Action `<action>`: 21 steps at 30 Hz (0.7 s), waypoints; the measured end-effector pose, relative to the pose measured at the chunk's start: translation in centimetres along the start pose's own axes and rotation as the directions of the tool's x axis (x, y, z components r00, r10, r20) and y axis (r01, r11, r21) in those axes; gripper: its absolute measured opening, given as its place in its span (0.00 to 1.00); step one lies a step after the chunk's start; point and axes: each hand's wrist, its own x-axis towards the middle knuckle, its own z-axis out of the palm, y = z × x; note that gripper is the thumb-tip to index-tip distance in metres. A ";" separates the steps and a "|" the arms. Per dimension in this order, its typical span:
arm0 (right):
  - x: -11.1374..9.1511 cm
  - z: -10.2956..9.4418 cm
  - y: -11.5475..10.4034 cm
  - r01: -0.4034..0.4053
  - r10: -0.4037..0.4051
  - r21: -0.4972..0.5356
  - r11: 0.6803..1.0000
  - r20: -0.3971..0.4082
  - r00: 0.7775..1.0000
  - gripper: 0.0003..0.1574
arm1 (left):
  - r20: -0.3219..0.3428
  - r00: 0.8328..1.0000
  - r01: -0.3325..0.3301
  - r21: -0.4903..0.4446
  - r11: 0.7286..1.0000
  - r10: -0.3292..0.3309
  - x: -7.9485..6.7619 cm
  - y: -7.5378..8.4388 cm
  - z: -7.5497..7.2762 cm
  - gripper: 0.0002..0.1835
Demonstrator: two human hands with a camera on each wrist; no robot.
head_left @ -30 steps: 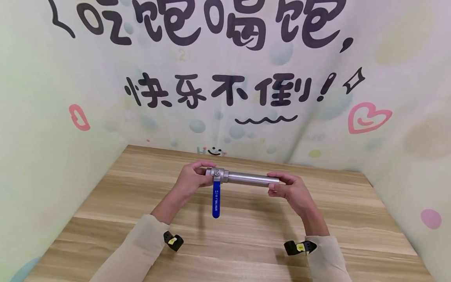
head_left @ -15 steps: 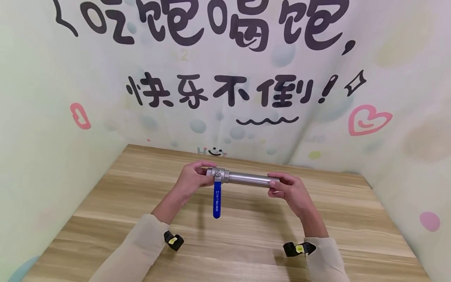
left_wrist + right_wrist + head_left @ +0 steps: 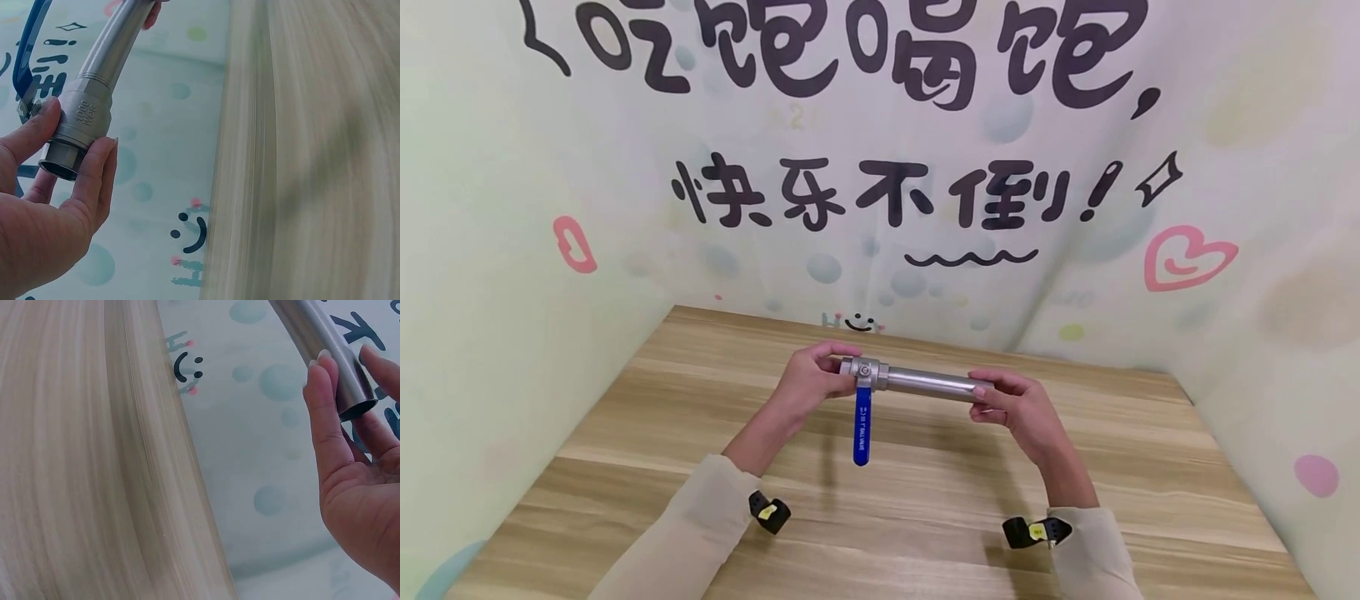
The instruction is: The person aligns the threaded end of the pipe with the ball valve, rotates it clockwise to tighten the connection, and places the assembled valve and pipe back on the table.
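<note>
A steel ball valve (image 3: 867, 372) with a blue lever handle (image 3: 862, 427) is joined to a straight metal pipe (image 3: 931, 382). Both are held up above the table, nearly level, with the lever pointing toward me. My left hand (image 3: 806, 381) grips the valve's left end between thumb and fingers; in the left wrist view the valve body (image 3: 79, 115) shows raised lettering and an open round end. My right hand (image 3: 1021, 408) pinches the pipe's free right end. The right wrist view shows fingers and thumb around that pipe end (image 3: 331, 359), its hollow mouth facing the palm.
A wood-grain table (image 3: 880, 517) lies beneath, bearing the shadows of the arms and pipe. Printed cloth walls (image 3: 820, 275) stand behind it and on both sides. Black wrist cameras (image 3: 770, 512) are strapped at both sleeves.
My right thumb and fingers have shifted slightly on the pipe's end. The left hand, valve and lever stay almost where they were; the head view has drifted a little.
</note>
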 end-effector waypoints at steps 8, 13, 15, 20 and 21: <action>0.0 -0.3 0.1 0.011 -0.011 -0.016 1.000 0.013 1.000 0.22 | -0.010 1.000 0.006 0.005 1.000 -0.006 0.1 -0.2 0.0 0.23; -0.1 -0.3 0.0 0.000 0.000 -0.011 1.000 0.002 1.000 0.26 | -0.002 1.000 0.005 0.009 1.000 -0.005 0.2 -0.2 0.1 0.23; -0.1 -0.2 0.0 -0.003 0.003 -0.007 1.000 -0.002 1.000 0.26 | 0.000 1.000 0.004 0.011 1.000 -0.004 0.2 -0.2 0.1 0.23; -0.1 -0.2 0.0 0.004 -0.004 -0.007 1.000 0.004 1.000 0.20 | -0.006 1.000 0.008 0.003 1.000 -0.008 0.3 -0.2 0.1 0.23; -0.1 -0.2 0.0 0.004 -0.004 -0.007 1.000 0.004 1.000 0.20 | -0.006 1.000 0.007 0.002 1.000 -0.007 0.2 -0.2 0.1 0.23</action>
